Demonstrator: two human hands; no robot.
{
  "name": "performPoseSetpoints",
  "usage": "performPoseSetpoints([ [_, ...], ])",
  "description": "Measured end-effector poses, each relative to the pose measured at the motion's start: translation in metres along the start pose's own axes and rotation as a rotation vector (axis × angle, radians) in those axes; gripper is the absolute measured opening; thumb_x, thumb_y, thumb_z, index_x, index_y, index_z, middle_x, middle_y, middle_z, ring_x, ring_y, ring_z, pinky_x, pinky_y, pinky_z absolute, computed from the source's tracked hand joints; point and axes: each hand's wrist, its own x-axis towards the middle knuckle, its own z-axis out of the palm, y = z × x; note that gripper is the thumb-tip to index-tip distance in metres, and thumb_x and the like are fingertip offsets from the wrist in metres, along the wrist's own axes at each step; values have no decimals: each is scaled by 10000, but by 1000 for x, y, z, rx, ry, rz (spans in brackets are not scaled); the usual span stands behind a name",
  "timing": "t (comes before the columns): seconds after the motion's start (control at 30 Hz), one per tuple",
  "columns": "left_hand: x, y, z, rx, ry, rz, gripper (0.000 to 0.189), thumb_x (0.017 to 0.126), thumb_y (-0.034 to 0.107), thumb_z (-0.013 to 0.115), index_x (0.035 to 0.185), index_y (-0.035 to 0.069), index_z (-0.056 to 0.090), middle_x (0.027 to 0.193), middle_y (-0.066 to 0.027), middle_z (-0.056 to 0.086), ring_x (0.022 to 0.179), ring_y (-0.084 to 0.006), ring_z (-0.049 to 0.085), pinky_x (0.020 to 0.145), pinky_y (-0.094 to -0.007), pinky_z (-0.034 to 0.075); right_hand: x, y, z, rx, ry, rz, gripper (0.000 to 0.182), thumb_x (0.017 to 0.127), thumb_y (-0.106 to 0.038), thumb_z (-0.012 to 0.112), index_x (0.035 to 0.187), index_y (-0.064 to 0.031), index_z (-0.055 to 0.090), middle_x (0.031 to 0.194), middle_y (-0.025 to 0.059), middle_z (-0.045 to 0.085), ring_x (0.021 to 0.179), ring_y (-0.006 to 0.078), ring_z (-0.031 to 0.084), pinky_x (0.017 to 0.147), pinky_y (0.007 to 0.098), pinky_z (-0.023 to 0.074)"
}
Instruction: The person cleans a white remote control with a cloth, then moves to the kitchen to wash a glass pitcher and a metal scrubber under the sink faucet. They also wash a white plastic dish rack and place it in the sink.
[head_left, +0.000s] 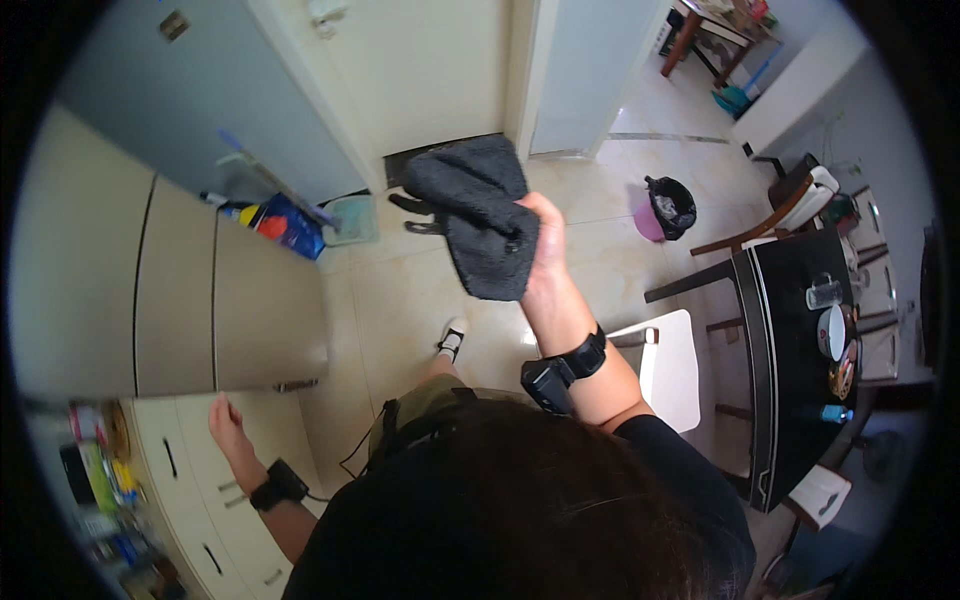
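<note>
My right hand (549, 240) is closed on a dark grey cloth (480, 217), raised in front of me over the tiled floor. The cloth is folded and two small loops stick out at its left side. My fingers are mostly hidden behind it. My left hand (229, 431) is low at the left, beside the bottom edge of a large metallic-looking refrigerator (270, 315) and above pale drawer cabinets (195, 442). Its fingers look bent, and whether they touch the refrigerator cannot be told. Both wrists wear black strapped devices.
A black dining table (799, 330) with a glass mug, a bowl and a bottle stands at the right, a white chair (671, 367) beside it. A pink bin (651, 217) with a black liner, a dustpan (352, 219) and a blue bag (296, 229) stand on the floor. A door is ahead.
</note>
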Motion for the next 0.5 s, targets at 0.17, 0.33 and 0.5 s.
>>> performPoseSetpoints([
  [0.17, 172, 9, 242, -60, -360, -186, 247, 923, 206, 500, 1080, 54, 615, 828, -1, 590, 730, -72, 524, 639, -196, 420, 48, -82, -36, 29, 99, -222, 490, 723, -207, 476, 1123, 73, 510, 1015, 225, 620, 880, 338, 622, 810, 408, 523],
  [0.33, 173, 65, 522, 120, -962, -97, 287, 936, 228, 482, 1124, 34, 580, 837, -9, 588, 713, -68, 521, 655, -200, 410, 21, -179, -22, -9, 279, -574, 446, 722, -193, 487, 1086, 62, 525, 955, 186, 633, 814, 311, 627, 766, 393, 529],
  [0.5, 123, 93, 726, 85, -1378, -146, 262, 937, 233, 496, 1081, 30, 578, 822, -8, 587, 710, -86, 540, 639, -214, 420, -53, -301, -13, -164, 128, -1094, 462, 742, -193, 469, 1102, 92, 514, 1041, 220, 611, 911, 326, 615, 836, 400, 513],
])
